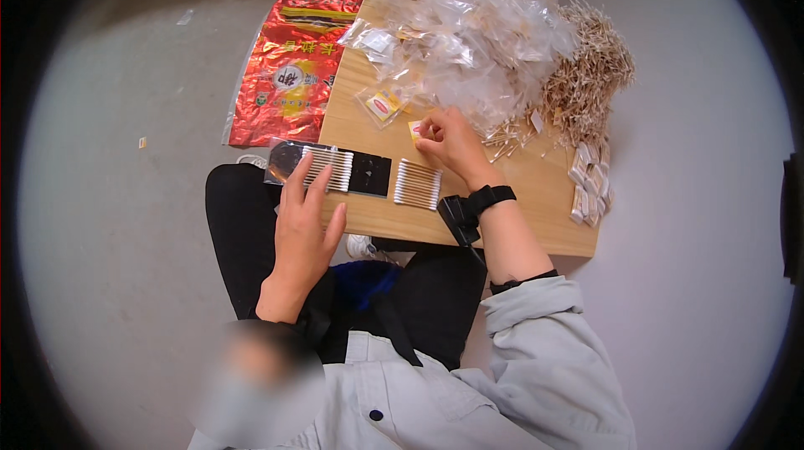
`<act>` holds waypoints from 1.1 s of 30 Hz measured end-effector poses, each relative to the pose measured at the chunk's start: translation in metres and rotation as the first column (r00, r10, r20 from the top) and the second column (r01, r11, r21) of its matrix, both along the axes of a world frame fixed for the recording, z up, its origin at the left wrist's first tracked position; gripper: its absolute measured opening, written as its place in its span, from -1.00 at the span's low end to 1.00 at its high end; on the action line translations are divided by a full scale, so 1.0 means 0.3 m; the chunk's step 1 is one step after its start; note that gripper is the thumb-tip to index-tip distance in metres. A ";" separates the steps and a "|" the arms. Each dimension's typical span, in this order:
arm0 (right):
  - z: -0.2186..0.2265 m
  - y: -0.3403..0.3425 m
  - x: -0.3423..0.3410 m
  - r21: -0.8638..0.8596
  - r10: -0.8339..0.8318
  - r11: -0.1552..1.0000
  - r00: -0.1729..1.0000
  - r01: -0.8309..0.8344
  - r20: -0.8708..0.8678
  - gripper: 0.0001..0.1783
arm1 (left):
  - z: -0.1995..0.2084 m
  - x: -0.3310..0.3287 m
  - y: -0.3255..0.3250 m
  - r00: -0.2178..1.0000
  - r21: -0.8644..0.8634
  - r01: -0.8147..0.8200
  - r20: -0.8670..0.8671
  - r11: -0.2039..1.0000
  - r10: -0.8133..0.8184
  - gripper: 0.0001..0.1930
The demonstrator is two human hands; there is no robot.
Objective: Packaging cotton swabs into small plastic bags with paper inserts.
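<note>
Resting by the left swabs (339,172), the left hand (303,228) is holding its fingers apart, the index and middle tips lying over the sticks and covering part of the row. These swabs are lying side by side over a dark pad (370,176); clear film is showing at the pad's left end, and whether the row is sitting on the film or under it, I cannot tell. Just right of the pad, the right swabs (416,184) are lying in another neat row directly on the tabletop (356,102).

Beyond that row, the right hand (452,144) is bringing thumb and index together on a small yellow-and-white card (414,131), with the fingers hiding much of it. A black device (461,219) is circling the right wrist. Near the card, a packet (383,106) is showing a similar card through its clear film.

Farther back, a heap of clear bags (477,39) is covering the tabletop's far part, its separate pieces blending together. Loose swabs (590,73) are piling up beside it, and small bundles (590,182) are stacking along the right edge, too small to make out well. A red bag (289,73) is lying along the left edge. A blurred patch is masking the left forearm.
</note>
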State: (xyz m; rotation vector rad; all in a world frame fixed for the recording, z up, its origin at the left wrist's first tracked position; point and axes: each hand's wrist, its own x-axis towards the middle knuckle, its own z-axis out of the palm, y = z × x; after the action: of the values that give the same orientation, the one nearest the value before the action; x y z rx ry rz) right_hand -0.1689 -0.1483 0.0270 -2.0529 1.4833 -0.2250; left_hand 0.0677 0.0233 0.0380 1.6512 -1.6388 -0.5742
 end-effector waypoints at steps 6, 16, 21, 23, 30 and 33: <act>0.060 -0.019 -0.011 -0.080 0.199 0.976 0.979 -0.202 -0.037 -0.66 | 0.001 0.007 0.004 1.000 0.011 0.001 -0.011 1.000 -0.001 -0.48; 0.044 -0.088 0.003 0.179 0.164 0.973 0.981 -0.143 -0.108 -0.57 | -0.014 0.019 0.006 1.000 0.019 -0.017 0.003 1.000 0.017 -0.50; 0.015 -0.057 -0.020 0.050 0.153 0.988 0.978 -0.147 -0.145 -0.66 | -0.006 0.028 0.003 0.999 -0.003 -0.041 0.014 0.999 0.041 -0.52; -0.005 -0.033 -0.032 -0.023 0.112 0.993 0.989 -0.115 -0.096 -0.69 | 0.000 0.033 -0.001 0.998 -0.024 -0.064 -0.021 0.998 0.064 -0.56; 0.097 0.118 0.043 0.464 -0.392 0.873 0.778 0.146 0.492 -0.55 | 0.039 0.041 0.011 0.944 0.053 -0.022 -0.329 0.998 0.038 -0.62; 0.119 0.286 0.139 0.578 -0.366 0.815 0.745 -0.033 0.558 -0.64 | 0.045 -0.012 0.021 0.607 0.314 0.148 -0.777 0.938 0.165 -0.71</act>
State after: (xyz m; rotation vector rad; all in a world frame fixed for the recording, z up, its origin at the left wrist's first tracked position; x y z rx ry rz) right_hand -0.1272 -0.0625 0.0628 -1.1689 1.1047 -0.4676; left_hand 0.0641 0.0296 0.0517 1.2932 -0.8646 -1.4355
